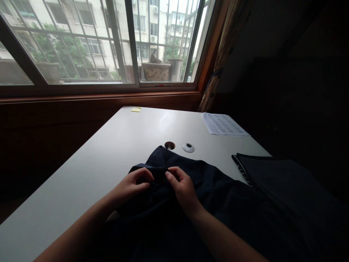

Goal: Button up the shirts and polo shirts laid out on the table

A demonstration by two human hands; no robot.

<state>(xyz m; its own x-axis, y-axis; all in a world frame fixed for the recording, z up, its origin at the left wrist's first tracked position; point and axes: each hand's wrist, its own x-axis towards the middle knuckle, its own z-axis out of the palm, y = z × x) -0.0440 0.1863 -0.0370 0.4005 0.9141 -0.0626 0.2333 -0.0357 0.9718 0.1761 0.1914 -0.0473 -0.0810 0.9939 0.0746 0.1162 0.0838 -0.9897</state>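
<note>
A dark navy garment (212,182) lies spread over the near part of a white table (109,153). Both my hands rest on it, close together. My left hand (133,185) pinches a folded edge of the cloth with curled fingers. Right beside it, my right hand (182,187) grips the same fold from the other side, fingers bent over the fabric. The part of the garment under my forearms is in deep shadow.
A folded dark cloth with a striped edge (272,174) lies at the right. A printed sheet of paper (223,124) sits at the far right corner, a yellow sticky note (135,109) at the far edge. A cable hole (169,145) and its white cap (188,147) lie mid-table. A window spans the back wall.
</note>
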